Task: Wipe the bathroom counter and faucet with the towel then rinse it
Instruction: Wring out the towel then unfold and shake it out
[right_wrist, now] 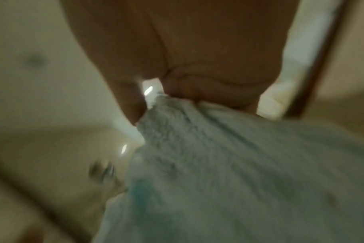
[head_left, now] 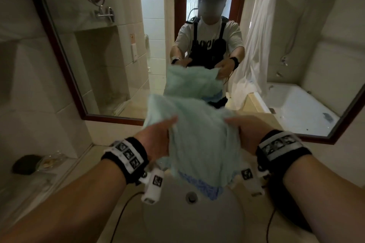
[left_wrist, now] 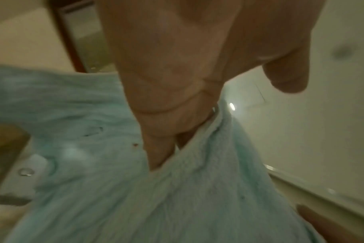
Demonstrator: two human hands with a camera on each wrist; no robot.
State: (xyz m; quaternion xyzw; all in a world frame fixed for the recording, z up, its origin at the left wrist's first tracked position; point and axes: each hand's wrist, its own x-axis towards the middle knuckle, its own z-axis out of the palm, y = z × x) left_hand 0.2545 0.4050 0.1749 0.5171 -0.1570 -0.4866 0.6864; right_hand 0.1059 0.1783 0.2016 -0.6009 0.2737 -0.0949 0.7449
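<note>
A pale blue towel (head_left: pixel 199 138) with a darker blue hem hangs spread between my two hands above the white sink basin (head_left: pixel 171 221). My left hand (head_left: pixel 158 138) pinches its left edge, thumb on top. My right hand (head_left: pixel 243 132) grips the right edge. In the left wrist view the fingers (left_wrist: pixel 162 148) tuck into a fold of the towel (left_wrist: pixel 114 189). The right wrist view is blurred; there the hand (right_wrist: pixel 177 92) holds bunched towel (right_wrist: pixel 229 172). The faucet is hidden behind the towel in the head view.
A framed wall mirror (head_left: pixel 110 65) stands right behind the counter (head_left: pixel 102 132) and reflects a bathtub and a shower curtain. A dark round object and clear wrapped items (head_left: pixel 35 163) lie on the counter at the far left. The sink drain (head_left: pixel 191 196) shows below the towel.
</note>
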